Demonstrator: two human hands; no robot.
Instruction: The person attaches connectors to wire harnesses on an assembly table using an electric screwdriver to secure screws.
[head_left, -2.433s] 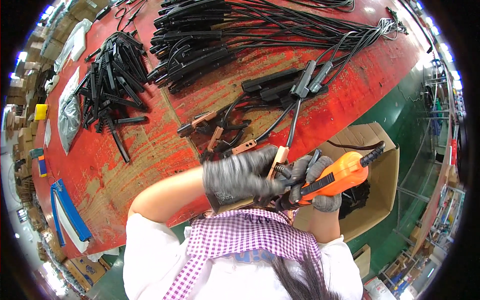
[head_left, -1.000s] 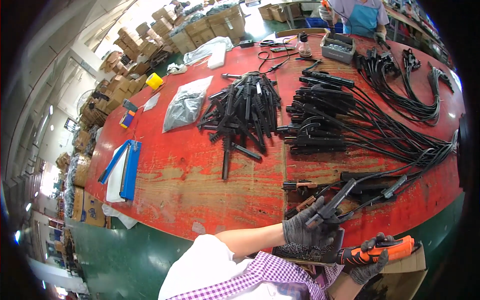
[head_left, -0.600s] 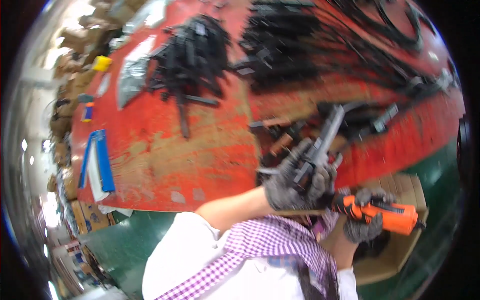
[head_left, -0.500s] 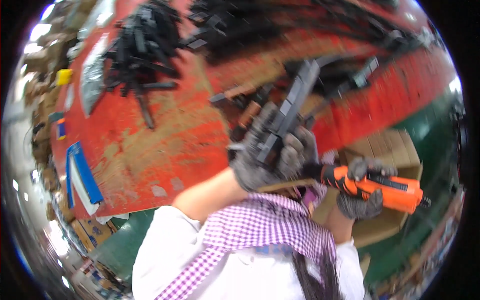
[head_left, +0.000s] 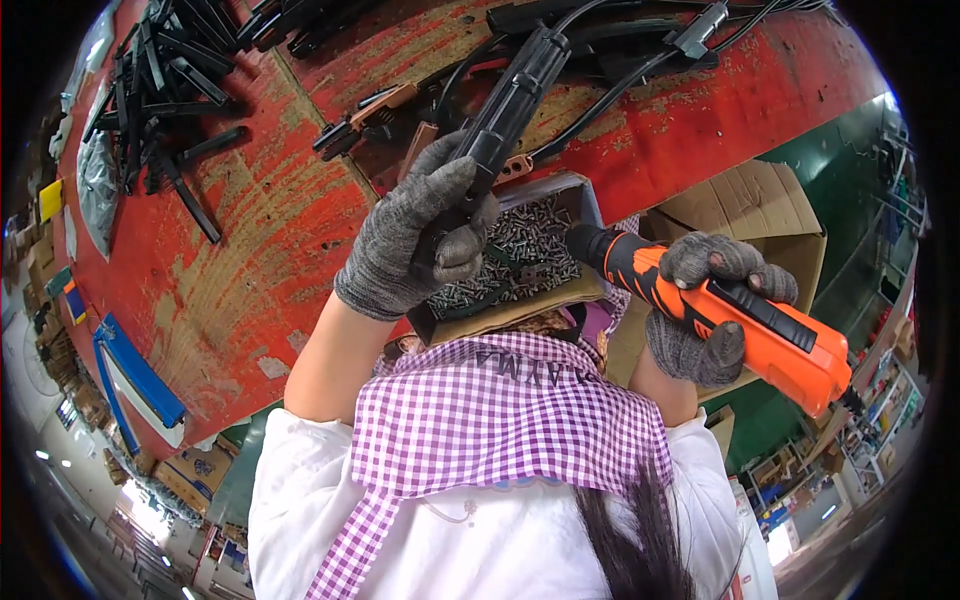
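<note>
Now the left hand [head_left: 420, 235] grips a black cable handle [head_left: 505, 105] above the screw box [head_left: 520, 255], while the right hand [head_left: 715, 310] clasps an orange electric screwdriver [head_left: 740, 320]; probably fastening it, which needs the bit seated squarely.

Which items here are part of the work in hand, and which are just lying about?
In use:
left hand gripping a black clamp handle
right hand holding an orange electric screwdriver
box of screws

Lying about:
loose black handles
blue-and-white strips
cardboard box
</note>
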